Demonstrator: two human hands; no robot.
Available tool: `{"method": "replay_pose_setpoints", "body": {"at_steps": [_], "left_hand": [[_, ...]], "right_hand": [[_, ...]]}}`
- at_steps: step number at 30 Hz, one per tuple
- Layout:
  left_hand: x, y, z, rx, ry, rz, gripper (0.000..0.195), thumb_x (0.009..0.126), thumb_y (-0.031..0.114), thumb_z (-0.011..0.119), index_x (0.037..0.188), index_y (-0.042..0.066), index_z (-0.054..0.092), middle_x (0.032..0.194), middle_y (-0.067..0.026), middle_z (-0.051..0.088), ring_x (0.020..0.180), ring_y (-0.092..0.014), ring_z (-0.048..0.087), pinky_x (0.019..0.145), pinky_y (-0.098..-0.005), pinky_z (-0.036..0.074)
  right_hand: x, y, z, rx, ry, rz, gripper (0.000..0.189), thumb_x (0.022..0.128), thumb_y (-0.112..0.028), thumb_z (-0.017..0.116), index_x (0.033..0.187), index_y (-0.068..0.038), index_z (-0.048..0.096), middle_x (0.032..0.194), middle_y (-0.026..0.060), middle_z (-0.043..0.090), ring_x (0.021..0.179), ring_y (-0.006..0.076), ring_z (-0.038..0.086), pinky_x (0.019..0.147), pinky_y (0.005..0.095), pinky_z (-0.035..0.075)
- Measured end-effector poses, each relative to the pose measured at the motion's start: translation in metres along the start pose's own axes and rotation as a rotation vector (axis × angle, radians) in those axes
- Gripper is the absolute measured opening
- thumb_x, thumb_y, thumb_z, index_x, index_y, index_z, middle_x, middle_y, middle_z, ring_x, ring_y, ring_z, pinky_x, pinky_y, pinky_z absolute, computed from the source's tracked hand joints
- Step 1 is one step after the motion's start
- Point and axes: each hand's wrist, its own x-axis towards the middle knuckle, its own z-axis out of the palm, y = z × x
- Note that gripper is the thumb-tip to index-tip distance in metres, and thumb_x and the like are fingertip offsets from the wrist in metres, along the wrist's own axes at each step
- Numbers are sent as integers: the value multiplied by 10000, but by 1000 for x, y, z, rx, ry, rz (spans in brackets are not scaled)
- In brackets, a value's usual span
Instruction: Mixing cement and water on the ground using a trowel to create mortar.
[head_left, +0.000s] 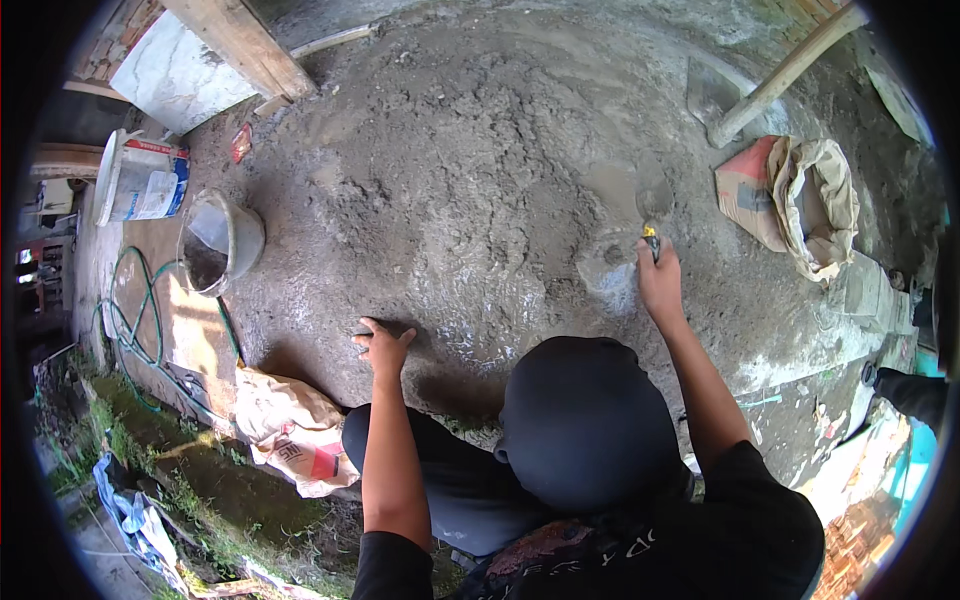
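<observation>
My right hand (661, 276) grips the black and yellow handle of a trowel (655, 196). Its grey blade lies at the wet mortar, and its outline is hard to tell from the mud-coloured surface. Left of the handle is a small round hollow with a paler, wet patch below it. My left hand (384, 346) holds nothing; its fingers are spread low over the grey floor, and whether they touch it I cannot tell. Rough, lumpy wet mortar (480, 180) covers the middle of the floor between and beyond both hands.
At left stand a mortar-stained bucket (251, 244), a white lidded pail (142, 180) and a coiled green hose (159, 315). A crumpled paper sack (289, 427) lies by my knee. An opened cement sack (780, 199) and a wooden pole (787, 79) are at right. A timber post (244, 49) rises upper left.
</observation>
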Motion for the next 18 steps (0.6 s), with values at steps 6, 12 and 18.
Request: {"method": "replay_pose_setpoints", "body": {"at_steps": [6,12,18], "left_hand": [[3,-4,0,-42,-13,-33,1379,738,470,894,1599,-38,-55,1521,-555,11,1458,-672,119,1191,-675,196],[5,-9,4,-4,-3,-33,1385,736,522,880,1608,-7,-57,1530,-546,13,1428,-712,135,1185,-679,215],[6,-4,3,16,-21,-36,1380,741,528,871,1599,-39,-48,1525,-552,16,1436,-695,154,1182,-679,220]], "right_hand": [[-122,39,-5,586,-133,840,298,1057,-412,541,1056,-116,506,642,11,485,413,115,415,369,307,325],[-53,-65,103,750,-324,665,276,1065,-364,524,1159,-108,477,682,24,503,411,132,451,361,299,358],[3,-130,133,188,-113,148,364,1040,-303,545,1213,15,505,757,184,653,606,324,666,547,471,523]]}}
